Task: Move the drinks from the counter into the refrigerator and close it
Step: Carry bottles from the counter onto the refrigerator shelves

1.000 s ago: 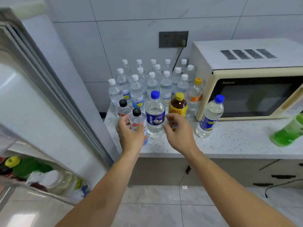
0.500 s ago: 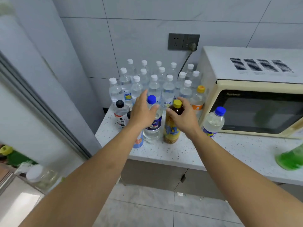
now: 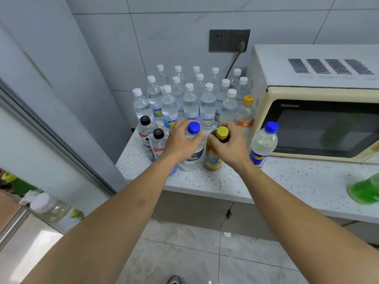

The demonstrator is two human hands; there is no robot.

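From the head camera I see both of my hands out over the front row of drinks at the counter's (image 3: 287, 181) near-left corner, and the arrangement explains the reach: the two I am taking stand closest to the edge, so nothing behind them has to be disturbed. My left hand (image 3: 181, 143) wraps the shoulder of the blue-capped clear bottle (image 3: 193, 140), fingers curled round it just under the cap — high up, I judge, because the neck gives a narrow, sure hold. My right hand (image 3: 229, 148) does the same on the yellow-capped amber bottle (image 3: 217, 148) at its 3 o'clock, fingers closed about the neck with the cap poking out above them. Both bottles appear to stand on the counter, upright and almost touching. At 12 o'clock the white-capped water bottles (image 3: 190, 99) are packed in rows against the wall; two black-capped ones (image 3: 151, 134) sit at 9 o'clock, and another blue-capped bottle (image 3: 263, 145) stands at 3 o'clock against the microwave (image 3: 307, 66). The refrigerator (image 3: 51, 119) stands open at 8 o'clock, its door shelf (image 3: 51, 210) already carrying drinks — a short swing left should land these two there.
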